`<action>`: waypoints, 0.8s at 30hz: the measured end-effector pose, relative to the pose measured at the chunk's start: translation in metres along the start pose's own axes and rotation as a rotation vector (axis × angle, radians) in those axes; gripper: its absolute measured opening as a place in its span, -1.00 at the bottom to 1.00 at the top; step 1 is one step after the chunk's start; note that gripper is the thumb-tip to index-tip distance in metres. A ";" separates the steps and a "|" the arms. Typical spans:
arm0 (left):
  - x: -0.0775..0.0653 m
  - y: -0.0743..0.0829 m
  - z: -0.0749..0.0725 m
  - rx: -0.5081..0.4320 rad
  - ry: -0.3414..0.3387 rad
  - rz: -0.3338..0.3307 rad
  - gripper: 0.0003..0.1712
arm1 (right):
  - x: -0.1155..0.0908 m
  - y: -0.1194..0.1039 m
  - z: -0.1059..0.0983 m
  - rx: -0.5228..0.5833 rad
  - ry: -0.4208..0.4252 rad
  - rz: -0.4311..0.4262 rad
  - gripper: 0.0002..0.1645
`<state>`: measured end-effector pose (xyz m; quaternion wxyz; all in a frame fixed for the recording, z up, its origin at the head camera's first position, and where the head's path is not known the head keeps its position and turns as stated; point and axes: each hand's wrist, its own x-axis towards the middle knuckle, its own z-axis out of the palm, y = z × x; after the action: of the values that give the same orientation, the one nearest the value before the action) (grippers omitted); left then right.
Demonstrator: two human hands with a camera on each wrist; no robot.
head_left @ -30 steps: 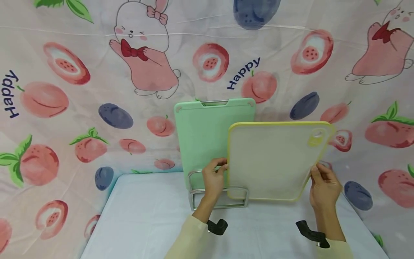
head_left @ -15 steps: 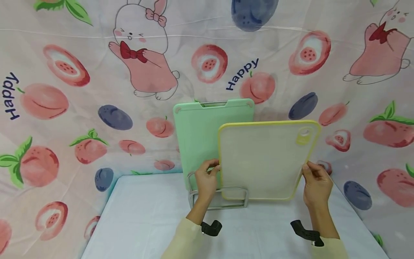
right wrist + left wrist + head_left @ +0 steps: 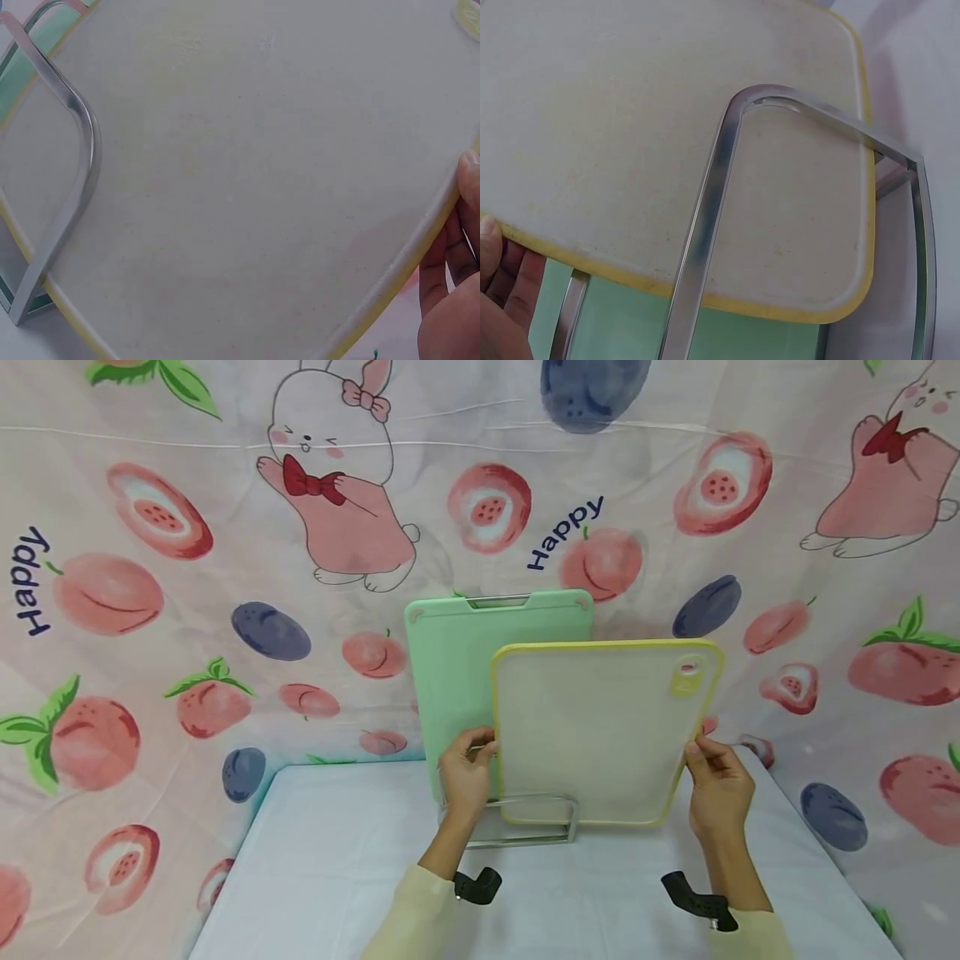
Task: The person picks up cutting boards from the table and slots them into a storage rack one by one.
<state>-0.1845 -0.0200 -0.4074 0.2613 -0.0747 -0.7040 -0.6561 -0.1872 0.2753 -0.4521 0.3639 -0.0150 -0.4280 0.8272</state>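
Observation:
A whitish cutting board [image 3: 592,735] with a yellow rim stands upright between my two hands. My left hand [image 3: 467,777] pinches its left edge; my right hand [image 3: 720,785] pinches the right edge, thumb on the near face. The board's lower left part sits behind the front bar of a metal rack [image 3: 525,841], as the left wrist view confirms, while its right part sticks out past the rack. Behind it, a green cutting board [image 3: 457,668] stands upright in the rack, partly hidden by the whitish board and my left hand.
The rack stands on a white-covered table [image 3: 322,852]. A patterned cloth [image 3: 375,535] with fruit and rabbits hangs close behind the boards. A black wrist strap mount [image 3: 480,887] is on the left sleeve, and another black mount [image 3: 697,897] on the right.
Both hands have moved left together, sliding the whitish board further left behind the rack's front bar and over more of the green board. The rack and green board stay in place.

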 end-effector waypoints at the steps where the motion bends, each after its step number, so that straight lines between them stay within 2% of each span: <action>1: 0.000 0.000 -0.001 0.002 0.002 0.000 -0.83 | -0.001 0.001 0.001 0.003 -0.001 -0.001 -0.81; 15: 0.005 -0.002 -0.015 0.006 0.024 0.012 -0.83 | -0.012 0.013 0.011 0.001 -0.023 -0.009 -0.83; 24: 0.007 0.002 -0.024 0.044 0.045 -0.042 -0.83 | -0.017 0.018 0.021 -0.022 -0.024 0.001 -0.81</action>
<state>-0.1831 -0.0443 -0.4026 0.2648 -0.0393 -0.7136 -0.6474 -0.1922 0.2440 -0.4563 0.3582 -0.0093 -0.4412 0.8228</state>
